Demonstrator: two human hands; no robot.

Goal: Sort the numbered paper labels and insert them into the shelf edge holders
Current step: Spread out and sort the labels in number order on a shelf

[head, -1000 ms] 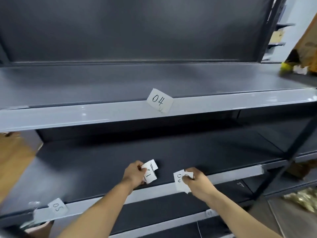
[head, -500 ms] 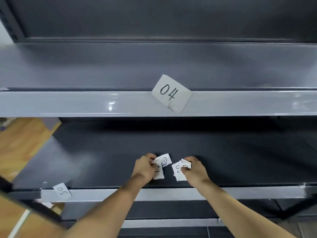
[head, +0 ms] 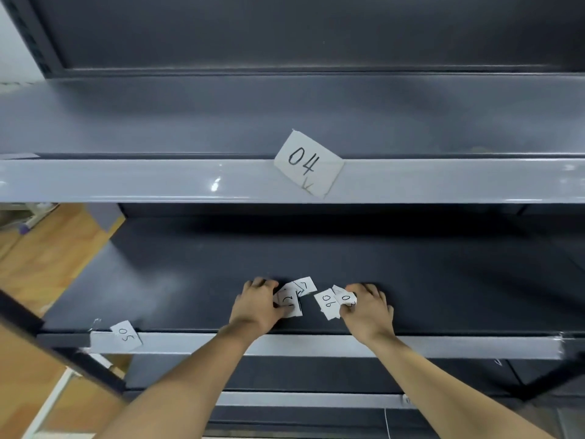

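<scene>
White paper label 04 [head: 308,164] sits crooked in grey upper shelf edge [head: 158,182]; 05 label [head: 126,335] at left end of lower shelf edge [head: 300,343]. Left hand [head: 256,307] grips loose white slips [head: 289,301]; right hand [head: 368,308] pinches 06 slip [head: 327,304] among others. Sorting unfinished, I'd judge.

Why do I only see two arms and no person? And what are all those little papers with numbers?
The camera sits on the person's head and looks down, so you see only their arms. There is no machine here, just two bare hands. The left hand holds a small bunch of paper labels. The right hand pinches a few more, among them the 06 label. Both hands are over a dark shelf. Two labels already sit on the grey shelf edges: the 04 label higher up, tilted, and the 05 label lower down on the left.
</scene>
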